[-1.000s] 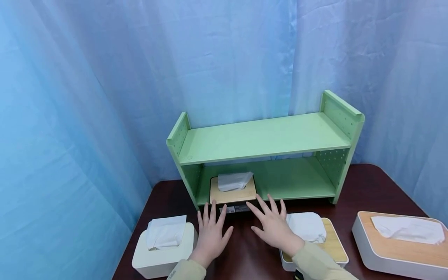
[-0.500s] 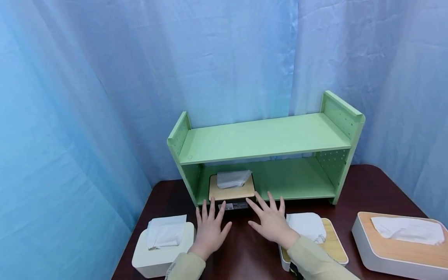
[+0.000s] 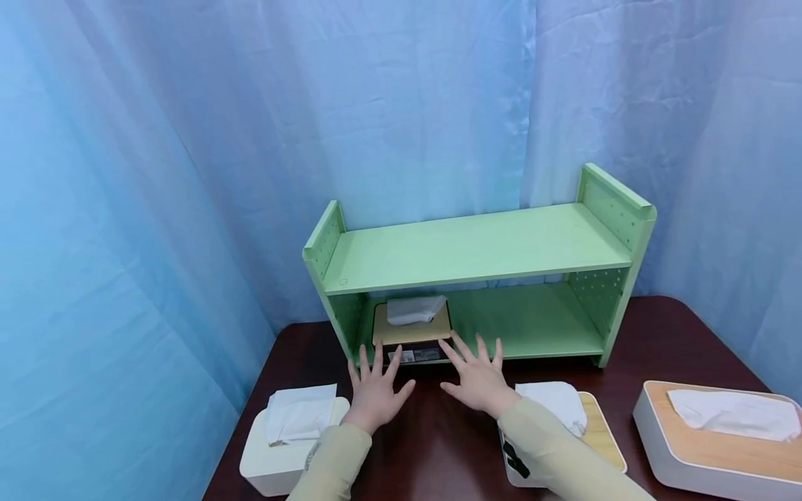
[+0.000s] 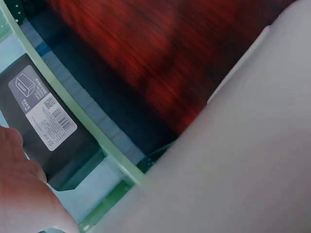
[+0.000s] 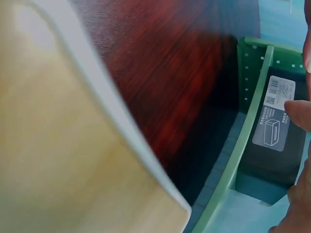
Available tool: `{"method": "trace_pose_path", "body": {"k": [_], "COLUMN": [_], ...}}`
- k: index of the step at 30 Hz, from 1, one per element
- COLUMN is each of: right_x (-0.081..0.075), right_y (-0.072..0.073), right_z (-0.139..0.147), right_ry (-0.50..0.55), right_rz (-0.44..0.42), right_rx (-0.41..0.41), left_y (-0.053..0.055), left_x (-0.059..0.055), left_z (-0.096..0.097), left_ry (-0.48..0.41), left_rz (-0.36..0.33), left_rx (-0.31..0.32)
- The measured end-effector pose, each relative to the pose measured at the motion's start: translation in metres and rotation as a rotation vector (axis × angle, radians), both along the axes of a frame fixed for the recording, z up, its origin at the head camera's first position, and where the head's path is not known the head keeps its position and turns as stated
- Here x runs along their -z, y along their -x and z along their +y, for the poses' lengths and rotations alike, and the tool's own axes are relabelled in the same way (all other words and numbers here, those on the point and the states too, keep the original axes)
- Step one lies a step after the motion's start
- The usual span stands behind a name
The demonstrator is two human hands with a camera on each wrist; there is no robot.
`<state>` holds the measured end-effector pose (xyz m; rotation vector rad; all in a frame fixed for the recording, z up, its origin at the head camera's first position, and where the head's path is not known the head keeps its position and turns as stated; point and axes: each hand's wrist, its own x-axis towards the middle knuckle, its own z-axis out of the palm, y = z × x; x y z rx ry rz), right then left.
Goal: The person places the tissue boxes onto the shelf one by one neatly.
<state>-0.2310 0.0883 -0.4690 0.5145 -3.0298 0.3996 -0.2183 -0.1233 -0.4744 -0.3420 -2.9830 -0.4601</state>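
Observation:
A black tissue box point(image 3: 410, 334) with a wooden lid and a tissue sticking out sits at the left of the lower tier of a green shelf point(image 3: 532, 320). My left hand point(image 3: 374, 396) has its fingers spread, tips at the box's front left. Also with spread fingers, my right hand point(image 3: 479, 381) reaches the front right corner. Printed labels show on the front of the black box point(image 4: 29, 102) in the left wrist view. In the right wrist view, a fingertip lies against the label of the black box point(image 5: 257, 167).
A white tissue box point(image 3: 269, 463) stands left of my left arm. Under my right forearm is a white tissue box with a wooden lid point(image 3: 598, 431). A longer one point(image 3: 720, 449) stands at the far right of the dark table point(image 3: 432, 452). Blue curtains point(image 3: 413, 125) hang behind the shelf.
Both hands have moved forward, and the black tissue box has slid deeper into the shelf's lower tier. The other tissue boxes have stayed in place.

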Motion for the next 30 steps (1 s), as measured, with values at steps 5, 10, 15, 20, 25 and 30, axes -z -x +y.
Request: {"method": "trace_pose_path", "body": {"k": [5,10,15,20,25,30], "right_x": [-0.001,0.002,0.004,0.001,-0.003,0.001], "right_y": [0.007,0.013,0.017,0.018,0.019,0.026], "right_z": [-0.004,-0.005,-0.005,-0.005,-0.004,0.000], "right_ry": [0.033,0.016,-0.029,-0.027,0.004,0.027], "right_rz": [-0.017,-0.021,-0.023,-0.014,-0.025,0.004], "right_rx": [-0.018,-0.013,-0.009,-0.011,-0.025,-0.035], "left_y": [0.007,0.014,0.021,0.024,0.024,0.024], "left_x": [-0.001,0.000,0.001,0.000,-0.002,-0.003], "left_z": [-0.001,0.003,0.007,0.009,0.007,0.008], "left_ry": [0.002,0.034,0.070,0.082,0.076,0.098], "left_rz": [-0.044,-0.057,-0.070,-0.082,-0.078,-0.067], "left_rx": [-0.031,-0.065,-0.093,-0.108,-0.099,-0.085]}}
